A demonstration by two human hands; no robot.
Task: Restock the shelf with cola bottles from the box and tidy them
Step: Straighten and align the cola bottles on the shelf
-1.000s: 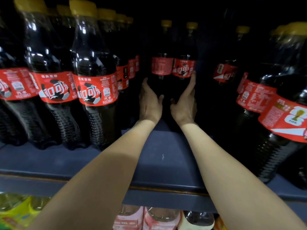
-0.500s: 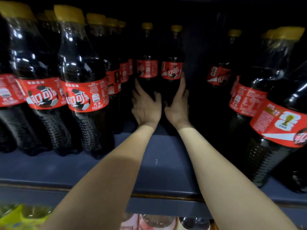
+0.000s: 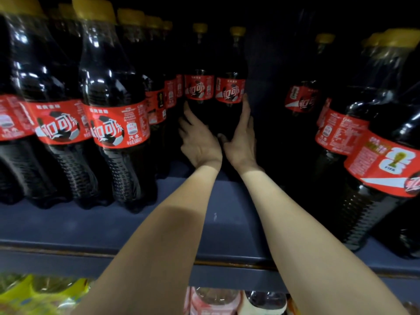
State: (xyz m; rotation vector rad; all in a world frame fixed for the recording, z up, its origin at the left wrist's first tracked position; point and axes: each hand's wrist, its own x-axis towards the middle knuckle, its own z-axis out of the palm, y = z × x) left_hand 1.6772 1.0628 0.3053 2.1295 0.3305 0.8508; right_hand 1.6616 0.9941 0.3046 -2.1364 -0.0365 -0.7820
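Both hands, left hand (image 3: 200, 142) and right hand (image 3: 242, 137), flat-fingered, press two cola bottles (image 3: 213, 87) back at twelve o'clock; shelf (image 3: 218, 223) centre lane looks unfilled.

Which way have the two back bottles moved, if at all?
Yes: the two back bottles slid left, toward the left row, away from the lone bottle.

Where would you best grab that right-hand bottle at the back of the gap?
Probably round its lower body, below the red label, coming straight in from the shelf front. The bottle stands upright, its neighbour crowds its left, and the right hand already lies along its open right side.
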